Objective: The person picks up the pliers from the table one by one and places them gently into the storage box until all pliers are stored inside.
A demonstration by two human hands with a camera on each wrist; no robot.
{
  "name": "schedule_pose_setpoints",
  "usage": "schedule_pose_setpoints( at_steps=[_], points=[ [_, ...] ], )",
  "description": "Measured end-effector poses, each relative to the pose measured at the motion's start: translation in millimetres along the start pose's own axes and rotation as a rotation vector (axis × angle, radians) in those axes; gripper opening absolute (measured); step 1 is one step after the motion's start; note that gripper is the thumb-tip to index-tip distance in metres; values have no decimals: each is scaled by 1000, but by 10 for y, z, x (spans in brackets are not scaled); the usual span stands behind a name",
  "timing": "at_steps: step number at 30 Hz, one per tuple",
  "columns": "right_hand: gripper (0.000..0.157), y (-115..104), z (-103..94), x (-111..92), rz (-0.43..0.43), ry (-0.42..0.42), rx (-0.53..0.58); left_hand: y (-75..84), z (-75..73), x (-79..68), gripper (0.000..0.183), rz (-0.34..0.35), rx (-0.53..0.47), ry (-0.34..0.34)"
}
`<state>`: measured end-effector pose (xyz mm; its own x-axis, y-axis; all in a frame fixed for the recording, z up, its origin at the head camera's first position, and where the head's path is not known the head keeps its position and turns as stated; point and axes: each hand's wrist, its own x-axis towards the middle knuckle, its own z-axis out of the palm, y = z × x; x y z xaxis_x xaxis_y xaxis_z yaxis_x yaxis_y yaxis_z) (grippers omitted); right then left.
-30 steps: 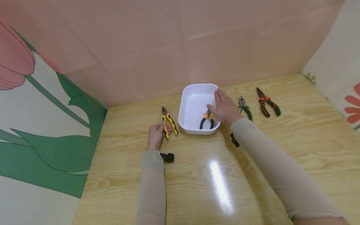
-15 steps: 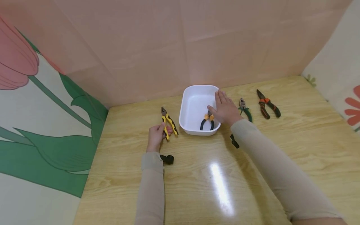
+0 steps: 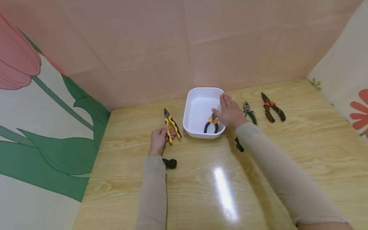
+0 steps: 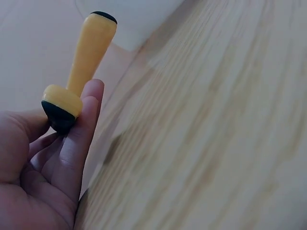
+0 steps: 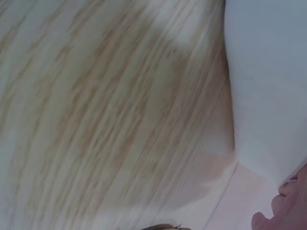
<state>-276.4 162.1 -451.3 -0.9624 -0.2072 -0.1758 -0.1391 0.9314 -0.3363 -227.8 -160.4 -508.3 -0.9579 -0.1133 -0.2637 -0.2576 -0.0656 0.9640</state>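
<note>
In the head view, my left hand (image 3: 158,140) pinches one handle of the yellow-and-black pliers (image 3: 174,125), whose handles are spread and whose head points away from me. The left wrist view shows thumb and fingers at the yellow-and-black handle (image 4: 89,50). My right hand (image 3: 231,112) rests on the right rim of a white plastic tub (image 3: 188,123), fingers fairly straight. Inside the tub, partly under the right thumb, lie pliers with black-and-orange handles (image 3: 210,124). At the right wrist view's corner, fingers (image 5: 290,203) touch the tub wall (image 5: 268,81).
Right of the tub, pliers with green handles (image 3: 251,116) lie partly behind the right hand. Farther right are black-and-red long-nose pliers (image 3: 271,108). All stand on a wood-grain table (image 3: 195,179), with a pink cloth backdrop (image 3: 149,54) behind.
The view has shifted slightly. Both hands, the yellow-and-black pliers and the tub keep the same positions relative to one another.
</note>
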Motion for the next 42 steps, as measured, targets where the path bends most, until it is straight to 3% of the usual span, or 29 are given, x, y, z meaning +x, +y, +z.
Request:
schedule_pose_setpoints(
  at_steps=[10,22,42],
  points=[
    [90,22,-54,-11,-8,-2,2,11,45,8,40,38,-13,10],
    [86,49,-95,-61,-8,0,1,14,76,-1,41,9,-86,-6],
    [85,89,-55,-69,4,-1,14,26,136,-39,41,33,-84,-22]
  ],
)
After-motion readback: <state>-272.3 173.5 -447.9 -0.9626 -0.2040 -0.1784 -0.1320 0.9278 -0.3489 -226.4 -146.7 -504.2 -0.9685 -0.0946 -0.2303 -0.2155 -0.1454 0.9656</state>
